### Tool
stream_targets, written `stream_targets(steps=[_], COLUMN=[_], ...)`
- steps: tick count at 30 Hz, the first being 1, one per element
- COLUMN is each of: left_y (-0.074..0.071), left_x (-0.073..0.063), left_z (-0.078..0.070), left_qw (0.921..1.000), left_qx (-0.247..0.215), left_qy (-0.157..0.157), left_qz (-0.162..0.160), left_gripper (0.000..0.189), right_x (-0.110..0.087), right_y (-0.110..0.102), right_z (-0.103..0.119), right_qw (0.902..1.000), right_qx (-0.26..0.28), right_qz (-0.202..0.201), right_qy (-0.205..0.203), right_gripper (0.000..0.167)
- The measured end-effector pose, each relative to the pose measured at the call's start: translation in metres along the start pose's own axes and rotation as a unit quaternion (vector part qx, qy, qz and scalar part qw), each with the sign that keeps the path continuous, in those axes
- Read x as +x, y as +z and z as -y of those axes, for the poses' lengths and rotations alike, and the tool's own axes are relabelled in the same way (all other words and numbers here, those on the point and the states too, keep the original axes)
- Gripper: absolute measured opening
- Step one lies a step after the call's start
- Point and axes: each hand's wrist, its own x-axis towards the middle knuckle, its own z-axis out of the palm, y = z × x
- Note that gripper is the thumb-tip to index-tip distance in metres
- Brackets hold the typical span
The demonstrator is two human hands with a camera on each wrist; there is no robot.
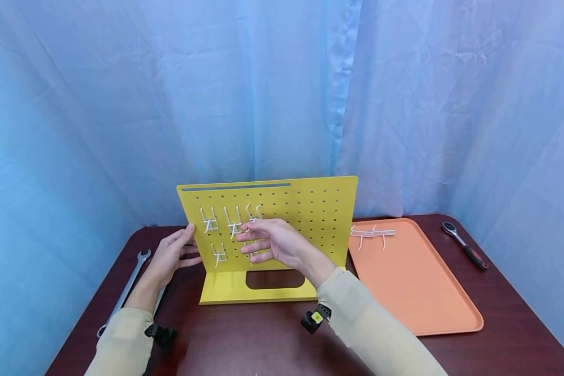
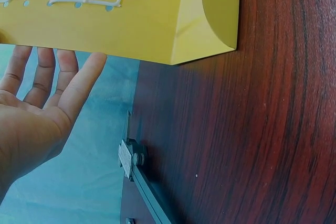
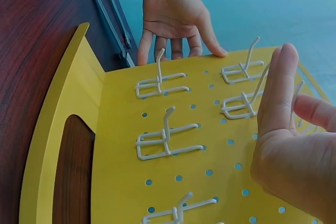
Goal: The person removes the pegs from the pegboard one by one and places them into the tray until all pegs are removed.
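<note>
While the left hand (image 1: 171, 256) touches the side of the yellow board (image 1: 305, 215) with loose, straight fingers, the right hand (image 1: 282, 243) has its fingers spread in front, close to white hooks (image 3: 166, 140). Right of that hand, an orange tray (image 1: 418, 282) holds more hooks (image 1: 373, 233).

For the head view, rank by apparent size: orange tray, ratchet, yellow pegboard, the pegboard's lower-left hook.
Largest to smallest:
1. Yellow pegboard
2. Orange tray, partly hidden by the right sleeve
3. Ratchet
4. Lower-left hook
</note>
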Motion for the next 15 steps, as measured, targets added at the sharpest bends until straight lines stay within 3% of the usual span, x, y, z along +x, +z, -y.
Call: stream_targets(steps=[15], left_y=[0.0002], left_x=[0.0007], left_z=[0.0006], left_qw=[1.0000], left_qx=[-0.003], left_qy=[-0.001], left_qz=[-0.003], left_gripper=[0.065], right_x=[-0.0059], right_y=[-0.0018], right_z=[0.0005], right_qw=[0.9999], right_qx=[-0.006], right_qz=[0.015], right_qy=[-0.003], right_gripper=[0.043])
